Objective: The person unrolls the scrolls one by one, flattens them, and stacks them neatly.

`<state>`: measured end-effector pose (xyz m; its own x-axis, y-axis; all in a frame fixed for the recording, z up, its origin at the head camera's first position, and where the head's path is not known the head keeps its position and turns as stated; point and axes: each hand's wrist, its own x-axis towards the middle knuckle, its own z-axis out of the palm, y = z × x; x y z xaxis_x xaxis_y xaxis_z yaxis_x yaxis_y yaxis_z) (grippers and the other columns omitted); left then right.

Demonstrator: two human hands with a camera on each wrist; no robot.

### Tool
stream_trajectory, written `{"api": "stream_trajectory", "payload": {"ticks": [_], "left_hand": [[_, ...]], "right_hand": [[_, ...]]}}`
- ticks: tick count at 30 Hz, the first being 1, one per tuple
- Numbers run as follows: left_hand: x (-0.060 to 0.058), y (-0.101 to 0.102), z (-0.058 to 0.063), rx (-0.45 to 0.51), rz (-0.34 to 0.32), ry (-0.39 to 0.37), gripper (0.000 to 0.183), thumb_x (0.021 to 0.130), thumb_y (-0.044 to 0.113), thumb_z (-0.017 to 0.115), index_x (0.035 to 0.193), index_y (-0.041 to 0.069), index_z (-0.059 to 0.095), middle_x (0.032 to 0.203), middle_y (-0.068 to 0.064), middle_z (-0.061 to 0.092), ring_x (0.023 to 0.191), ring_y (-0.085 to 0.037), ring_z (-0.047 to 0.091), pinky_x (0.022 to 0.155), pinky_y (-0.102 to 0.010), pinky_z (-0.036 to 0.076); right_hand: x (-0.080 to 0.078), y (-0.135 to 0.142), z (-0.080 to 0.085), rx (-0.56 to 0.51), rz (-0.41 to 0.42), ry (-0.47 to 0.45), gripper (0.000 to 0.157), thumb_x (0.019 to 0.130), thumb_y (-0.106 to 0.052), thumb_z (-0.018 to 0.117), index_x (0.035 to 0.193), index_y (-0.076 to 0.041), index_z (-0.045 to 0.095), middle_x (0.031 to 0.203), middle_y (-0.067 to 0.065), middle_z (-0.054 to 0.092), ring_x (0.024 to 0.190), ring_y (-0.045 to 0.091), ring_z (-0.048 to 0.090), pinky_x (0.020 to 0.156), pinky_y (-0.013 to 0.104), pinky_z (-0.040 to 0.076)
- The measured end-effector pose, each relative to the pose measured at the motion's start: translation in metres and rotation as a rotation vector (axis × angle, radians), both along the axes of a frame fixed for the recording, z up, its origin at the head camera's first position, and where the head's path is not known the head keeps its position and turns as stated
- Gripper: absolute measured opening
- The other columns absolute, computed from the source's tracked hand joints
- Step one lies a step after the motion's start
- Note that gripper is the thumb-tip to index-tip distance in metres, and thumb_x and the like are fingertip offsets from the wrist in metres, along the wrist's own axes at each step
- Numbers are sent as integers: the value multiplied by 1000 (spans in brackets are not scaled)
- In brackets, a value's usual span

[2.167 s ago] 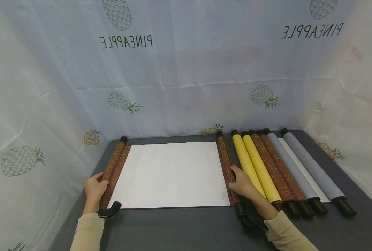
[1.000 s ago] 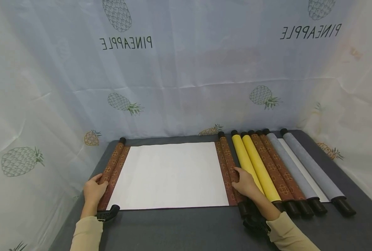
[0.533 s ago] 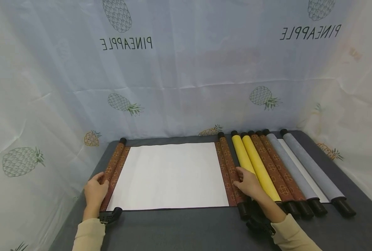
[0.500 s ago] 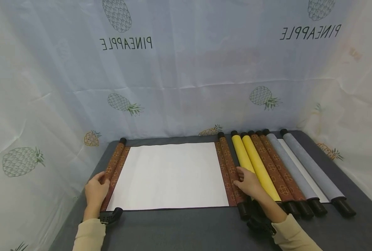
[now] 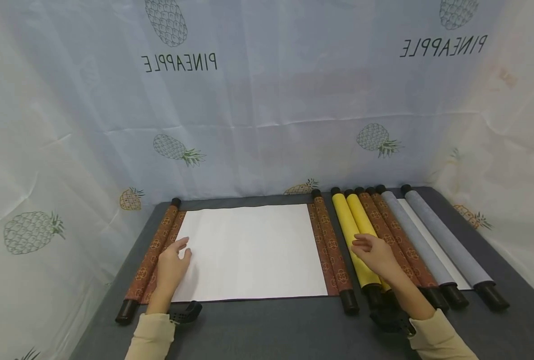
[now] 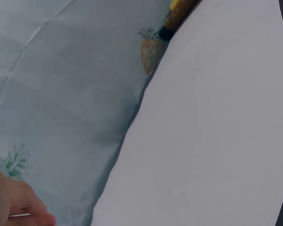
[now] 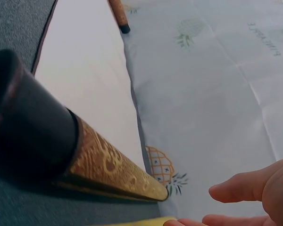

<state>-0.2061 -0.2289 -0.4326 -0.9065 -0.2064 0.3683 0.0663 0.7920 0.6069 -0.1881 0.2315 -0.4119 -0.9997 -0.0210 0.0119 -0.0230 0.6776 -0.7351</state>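
A scroll with brown patterned ends lies unrolled on the dark table, its white sheet [image 5: 253, 252] face up. Its left roller [image 5: 151, 262] and right roller [image 5: 334, 245] have black end knobs. My left hand [image 5: 172, 267] hovers over the sheet's left side with loosely bent fingers and nothing between them. My right hand [image 5: 377, 255] is above the yellow scrolls [image 5: 351, 235], to the right of the brown roller, its fingers loose and holding nothing. In the right wrist view the thumb [image 7: 240, 187] stands apart from the fingers, and the roller's black knob [image 7: 33, 117] is close by.
Right of the yellow scrolls lie brown patterned scrolls [image 5: 395, 235] and a grey scroll [image 5: 449, 235] with a strip of white sheet showing. A pale curtain [image 5: 267, 100] with pineapple prints hangs behind and beside the table [image 5: 257, 330].
Both hands have let go of the brown rollers. The left hand has moved right over the sheet, the right hand rightward over the yellow scrolls. Earlier, the right roller shifted slightly right.
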Motion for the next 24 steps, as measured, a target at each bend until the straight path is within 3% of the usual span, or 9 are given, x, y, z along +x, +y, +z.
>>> {"api": "stream_trajectory", "payload": {"ticks": [5,12,24], "left_hand": [[-4,35,-1,2,-141,21,31,85,-4,59,115,-10,63,111,-28,69,103,-40,67,90,-50,53],[-3,86,0,54,-341,-39,29,88,0,61,117,-3,65,115,-20,70,105,-33,68,92,-44,54],[13,182,1,49,-733,-100,30,91,1,57,120,-4,63,118,-19,69,106,-30,68,89,-40,56]], "right_hand": [[-1,16,3,8,-18,9,48,96,-15,55,134,14,45,123,34,60,110,45,61,80,42,57],[-4,37,10,74,-4,-5,50,98,-18,54,132,17,45,121,37,59,110,49,59,77,43,57],[-4,55,9,98,-50,-98,48,97,-15,49,131,19,44,125,42,51,103,48,60,76,44,55]]}}
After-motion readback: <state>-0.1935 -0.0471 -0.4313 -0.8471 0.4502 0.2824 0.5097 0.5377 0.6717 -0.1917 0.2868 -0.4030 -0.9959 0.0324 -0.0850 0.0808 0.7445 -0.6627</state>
